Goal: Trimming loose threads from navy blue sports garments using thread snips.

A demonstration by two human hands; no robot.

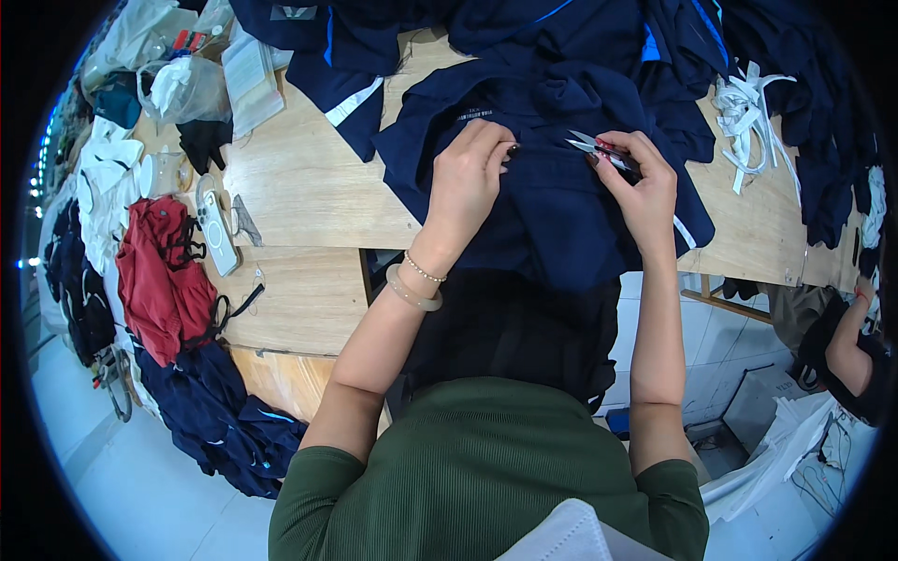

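Note:
A navy blue garment is spread before me, partly on the wooden table and partly hanging over its front edge. My left hand pinches at the garment near its inner neckline or waistband; the fingertips are closed, and a fold of the fabric seems to be between them. In my right hand is a small pair of thread snips, held with the pointed metal blades slightly apart and turned toward my left hand. The blades are just above the fabric, a short way from the left fingertips. Any thread there is too fine to see.
More navy garments with blue and white trim lie along the far side. White strips are heaped at right. A phone, red garment and plastic bag are at left. Another person's arm shows at far right.

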